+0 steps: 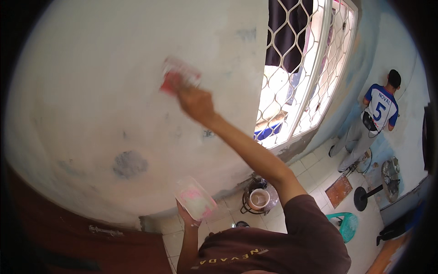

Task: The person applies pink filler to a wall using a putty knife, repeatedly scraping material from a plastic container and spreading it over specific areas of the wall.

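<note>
My right hand (197,104) is raised at the wall (114,91), closed around a wide, flat tool (175,78) in red and whitish colours. Motion blurs the tool, so I cannot tell its exact kind or whether its edge touches the wall. Lower down, my left hand (186,215) grips a clear plastic tub (196,199) from its left side and below. White and pink paste lies inside the tub. Dark grey patches (130,164) mark the pale wall between and beside my hands.
A barred window (303,77) breaks the wall on the right. Below stand a white bucket (259,199) and a green plastic stool (348,227) on floor tiles. Another person (379,107) faces the far right wall, near a standing fan (388,182). A dark red door (91,228) lies lower left.
</note>
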`<act>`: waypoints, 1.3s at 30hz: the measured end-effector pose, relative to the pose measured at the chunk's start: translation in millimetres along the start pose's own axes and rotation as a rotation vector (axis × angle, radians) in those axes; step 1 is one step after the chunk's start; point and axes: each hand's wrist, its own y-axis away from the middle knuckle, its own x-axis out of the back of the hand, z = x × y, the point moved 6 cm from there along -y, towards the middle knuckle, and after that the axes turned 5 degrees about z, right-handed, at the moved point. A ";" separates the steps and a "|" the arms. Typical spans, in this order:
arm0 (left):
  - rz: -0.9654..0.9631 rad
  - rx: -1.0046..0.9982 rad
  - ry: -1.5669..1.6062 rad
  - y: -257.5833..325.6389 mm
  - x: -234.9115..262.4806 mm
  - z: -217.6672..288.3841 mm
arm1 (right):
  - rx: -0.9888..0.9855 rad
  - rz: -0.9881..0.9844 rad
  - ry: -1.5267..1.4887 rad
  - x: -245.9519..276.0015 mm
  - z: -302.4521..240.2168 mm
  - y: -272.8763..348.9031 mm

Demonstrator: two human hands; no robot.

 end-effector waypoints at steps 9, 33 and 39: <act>0.006 -0.230 0.047 35.4 35.1 82.6 | -1.125 -0.392 -1.029 70.6 -113.1 138.8; 0.370 -0.312 -0.139 110.5 126.3 174.0 | -1.451 -0.685 -1.071 62.0 -355.9 213.6; 0.365 -0.248 -0.159 116.0 135.5 189.1 | -1.320 -0.579 -0.957 71.0 -344.8 203.1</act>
